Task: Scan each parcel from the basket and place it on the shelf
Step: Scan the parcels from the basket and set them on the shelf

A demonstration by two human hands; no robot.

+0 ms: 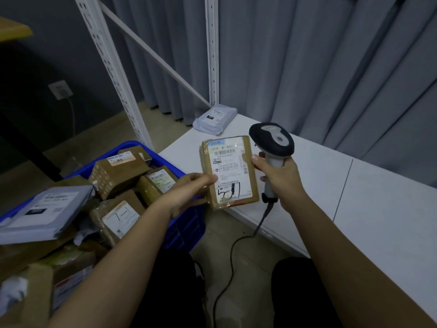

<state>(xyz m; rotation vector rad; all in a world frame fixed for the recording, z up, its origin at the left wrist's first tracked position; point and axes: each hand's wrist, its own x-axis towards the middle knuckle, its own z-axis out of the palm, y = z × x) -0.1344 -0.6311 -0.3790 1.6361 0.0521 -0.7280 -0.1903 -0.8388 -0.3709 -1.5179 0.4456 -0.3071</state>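
Brown-taped parcel (229, 171) held up w/ label facing the camera, above the front edge of the white shelf (354, 197). Left hand (189, 191) grips its left edge, thumb on the label; right hand (279, 178) is wrapped round the handle of a black-and-white barcode scanner (272, 147), thumb tip touching the parcel's right edge. Scanner cable (227, 261) trails down to the floor. Label carries a barcode, small print too blurred to read, and black marker scrawl approx. "5-1". Blue basket (186, 228) at left is heaped w/ more parcels; one label reads approx. "W008-01-001", another has marker "7-1". Grey poly mailer (215, 119) lies at the shelf's far corner, by the white upright (212, 55).
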